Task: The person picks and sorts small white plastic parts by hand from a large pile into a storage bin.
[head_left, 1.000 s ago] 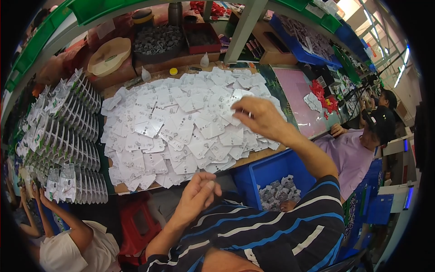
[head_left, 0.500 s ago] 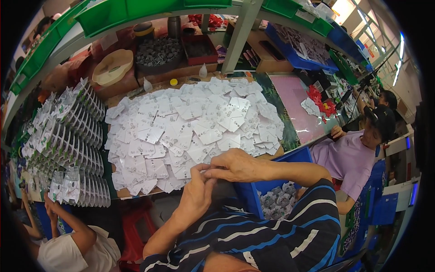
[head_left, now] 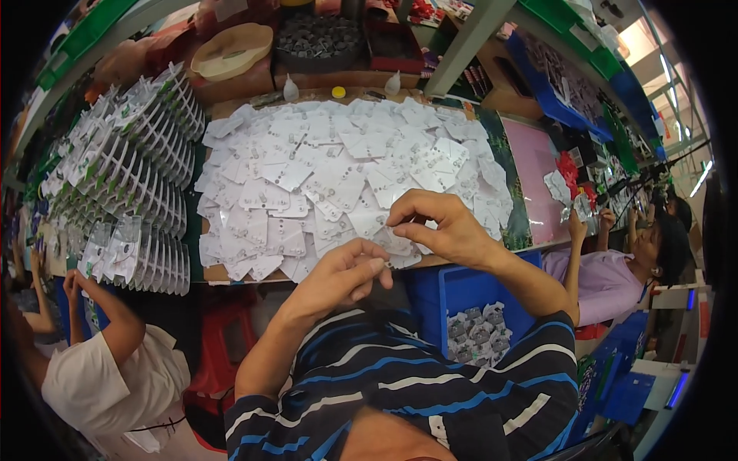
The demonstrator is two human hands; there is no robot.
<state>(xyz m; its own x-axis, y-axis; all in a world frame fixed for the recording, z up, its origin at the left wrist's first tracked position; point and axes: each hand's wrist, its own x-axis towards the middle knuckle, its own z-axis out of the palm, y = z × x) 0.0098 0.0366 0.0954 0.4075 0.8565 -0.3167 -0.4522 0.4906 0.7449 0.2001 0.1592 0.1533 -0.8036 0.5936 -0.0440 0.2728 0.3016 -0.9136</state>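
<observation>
Both hands meet at the near edge of the card pile (head_left: 338,177). Right hand (head_left: 438,227) pinches something small, too tiny to identify; left hand (head_left: 338,276) curled, fingertips pressed together, contents unclear. Cards: flat white paper, overlapping, within easy reach. Blue plastic bin (head_left: 461,296) sits near right, holding finished-looking pieces.

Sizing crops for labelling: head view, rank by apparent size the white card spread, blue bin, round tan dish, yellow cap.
1. white card spread
2. blue bin
3. round tan dish, farther away, so unsure
4. yellow cap
</observation>
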